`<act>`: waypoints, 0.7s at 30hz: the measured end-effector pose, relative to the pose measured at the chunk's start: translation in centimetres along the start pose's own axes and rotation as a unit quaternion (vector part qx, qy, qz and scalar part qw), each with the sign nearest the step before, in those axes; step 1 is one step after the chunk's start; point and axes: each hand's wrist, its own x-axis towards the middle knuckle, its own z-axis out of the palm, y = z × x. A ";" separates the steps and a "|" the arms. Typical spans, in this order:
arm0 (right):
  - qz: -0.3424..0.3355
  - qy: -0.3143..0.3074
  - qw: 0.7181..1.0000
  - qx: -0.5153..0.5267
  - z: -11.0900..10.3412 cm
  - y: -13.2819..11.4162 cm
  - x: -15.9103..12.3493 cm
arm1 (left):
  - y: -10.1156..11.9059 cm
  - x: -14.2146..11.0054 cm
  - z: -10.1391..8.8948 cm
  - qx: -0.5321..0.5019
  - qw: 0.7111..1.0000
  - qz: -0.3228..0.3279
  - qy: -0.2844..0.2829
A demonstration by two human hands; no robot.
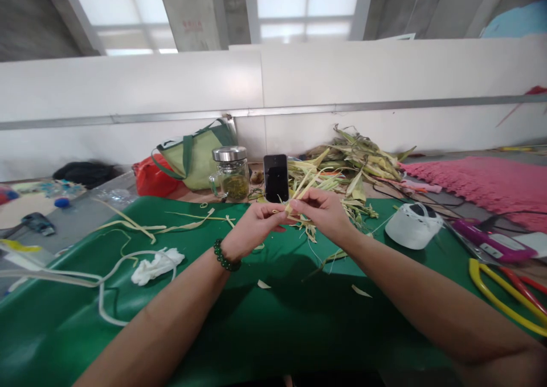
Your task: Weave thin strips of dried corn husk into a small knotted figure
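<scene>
Left hand (pixel 261 220) and right hand (pixel 323 209) pinch pale strips (pixel 301 188) between them.
Thumb and fingers of each hand close on the strips, which are raised over the green mat (pixel 325 324). From the hands, the phone (pixel 276 177) stands just beyond at 11 o'clock, the jar (pixel 234 183) at 10, the husk pile (pixel 372 158) at 2, the pink cloth (pixel 478 187) at 3 and the white wad (pixel 156 266) at 8.

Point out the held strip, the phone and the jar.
Strip (pixel 289 208), head view: its pinched part.
Phone (pixel 276 177), head view: its dark screen.
Jar (pixel 231 169), head view: its glass wall below the lid.
</scene>
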 end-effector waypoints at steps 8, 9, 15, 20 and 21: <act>-0.048 0.021 0.997 -0.054 0.0 0.3 -0.1 | 0.0 0.1 -0.5 0.021 1.000 0.016 0.012; -0.051 0.021 0.996 -0.070 0.0 0.2 -0.1 | 0.0 0.2 -0.5 0.021 1.000 0.016 0.006; -0.019 -0.042 0.998 -0.052 0.2 0.0 -0.1 | -0.1 0.2 -0.4 0.003 0.999 0.033 0.005; -0.045 -0.012 0.998 -0.037 0.5 0.3 -0.3 | 0.0 0.1 0.1 -0.014 0.999 0.039 0.030; -0.043 -0.007 0.998 -0.035 0.5 0.3 -0.3 | 0.0 0.1 0.2 -0.018 0.998 0.039 0.038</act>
